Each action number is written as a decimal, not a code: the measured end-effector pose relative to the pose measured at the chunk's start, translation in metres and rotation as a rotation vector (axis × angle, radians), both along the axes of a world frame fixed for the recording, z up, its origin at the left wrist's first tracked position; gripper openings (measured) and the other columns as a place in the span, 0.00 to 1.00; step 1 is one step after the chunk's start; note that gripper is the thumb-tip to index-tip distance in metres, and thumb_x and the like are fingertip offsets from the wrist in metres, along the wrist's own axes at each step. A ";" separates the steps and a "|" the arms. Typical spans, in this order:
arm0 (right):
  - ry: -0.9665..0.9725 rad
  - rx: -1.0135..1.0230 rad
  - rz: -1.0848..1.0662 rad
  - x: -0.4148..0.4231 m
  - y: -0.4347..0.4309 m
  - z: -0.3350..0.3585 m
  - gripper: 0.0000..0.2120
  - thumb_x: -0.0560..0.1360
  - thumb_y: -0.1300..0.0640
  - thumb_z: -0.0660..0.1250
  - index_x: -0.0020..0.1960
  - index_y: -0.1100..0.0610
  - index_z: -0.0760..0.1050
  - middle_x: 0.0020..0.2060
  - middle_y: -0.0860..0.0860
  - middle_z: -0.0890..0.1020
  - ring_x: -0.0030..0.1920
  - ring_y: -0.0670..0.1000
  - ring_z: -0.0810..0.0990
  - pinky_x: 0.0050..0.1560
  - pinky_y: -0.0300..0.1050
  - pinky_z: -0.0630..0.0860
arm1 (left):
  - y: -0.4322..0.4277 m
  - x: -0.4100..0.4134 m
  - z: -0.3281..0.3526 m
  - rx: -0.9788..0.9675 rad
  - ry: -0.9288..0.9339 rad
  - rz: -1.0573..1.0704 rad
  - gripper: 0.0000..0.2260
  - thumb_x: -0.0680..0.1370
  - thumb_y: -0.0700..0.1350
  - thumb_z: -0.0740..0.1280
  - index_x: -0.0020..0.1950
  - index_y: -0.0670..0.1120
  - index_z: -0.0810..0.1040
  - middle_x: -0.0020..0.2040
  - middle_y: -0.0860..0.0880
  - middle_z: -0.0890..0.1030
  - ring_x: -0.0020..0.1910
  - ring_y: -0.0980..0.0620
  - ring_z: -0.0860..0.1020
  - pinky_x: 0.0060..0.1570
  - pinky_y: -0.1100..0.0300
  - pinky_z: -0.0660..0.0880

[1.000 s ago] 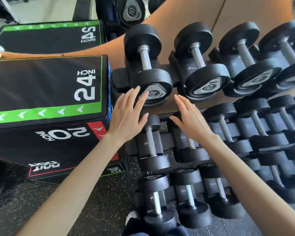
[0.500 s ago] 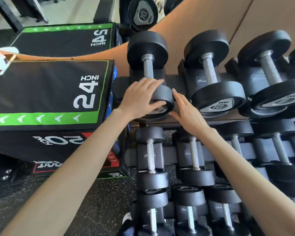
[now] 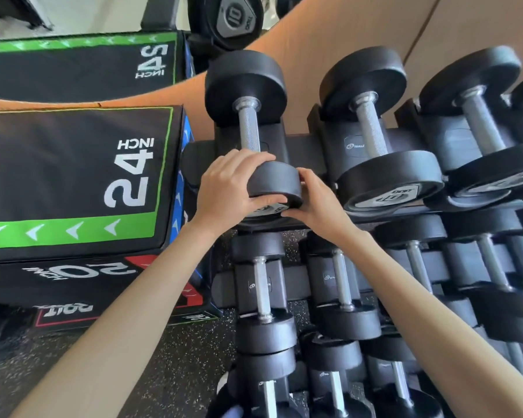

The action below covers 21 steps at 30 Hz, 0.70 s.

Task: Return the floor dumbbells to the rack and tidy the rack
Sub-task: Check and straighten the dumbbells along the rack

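Both left hand and right hand clasp one head of end dumbbell; plyo box just beside.

Four dumbbells line the top tier of the rack, the fourth cut off at the frame edge. Two jump boxes and two hands show.

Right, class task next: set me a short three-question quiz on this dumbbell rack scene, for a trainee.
1. True or false: the left hand and the right hand both grip one dumbbell by its near head.
2. Which number is printed on top of the box beside the rack? A) 24 B) 36 C) 12
3. Fill in: in its row, that dumbbell is the ____ one from the left.
Key: 1 true; 2 A; 3 first.
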State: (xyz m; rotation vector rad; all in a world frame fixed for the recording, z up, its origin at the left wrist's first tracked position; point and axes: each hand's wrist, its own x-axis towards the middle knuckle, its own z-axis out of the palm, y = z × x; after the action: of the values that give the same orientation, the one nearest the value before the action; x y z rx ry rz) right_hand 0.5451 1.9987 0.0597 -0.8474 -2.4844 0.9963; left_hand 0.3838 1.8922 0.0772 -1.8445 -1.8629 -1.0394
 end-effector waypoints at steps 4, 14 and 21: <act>-0.069 0.095 0.021 0.000 0.001 0.008 0.33 0.65 0.60 0.76 0.64 0.58 0.64 0.60 0.52 0.73 0.57 0.53 0.74 0.47 0.37 0.63 | -0.003 -0.003 -0.003 0.034 -0.068 -0.004 0.26 0.70 0.60 0.73 0.57 0.41 0.79 0.51 0.46 0.81 0.49 0.47 0.78 0.50 0.52 0.75; -0.273 0.554 0.121 -0.005 -0.016 0.058 0.30 0.66 0.60 0.75 0.64 0.61 0.65 0.51 0.57 0.72 0.47 0.62 0.74 0.41 0.53 0.70 | -0.014 -0.009 -0.038 0.250 -0.497 -0.042 0.26 0.73 0.59 0.69 0.57 0.39 0.75 0.52 0.49 0.75 0.53 0.53 0.74 0.56 0.59 0.70; -0.158 0.380 0.051 0.004 -0.012 0.041 0.34 0.67 0.61 0.74 0.68 0.59 0.63 0.58 0.55 0.72 0.54 0.57 0.74 0.49 0.45 0.68 | -0.016 -0.005 -0.026 0.076 -0.539 -0.066 0.24 0.71 0.55 0.71 0.58 0.39 0.74 0.53 0.50 0.73 0.54 0.53 0.72 0.58 0.65 0.67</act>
State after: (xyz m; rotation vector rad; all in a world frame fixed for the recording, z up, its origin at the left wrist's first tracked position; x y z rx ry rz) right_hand 0.5487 1.9863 0.1008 -0.7649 -2.7149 0.4584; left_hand 0.3784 1.8764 0.0516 -1.7044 -2.0054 -1.7409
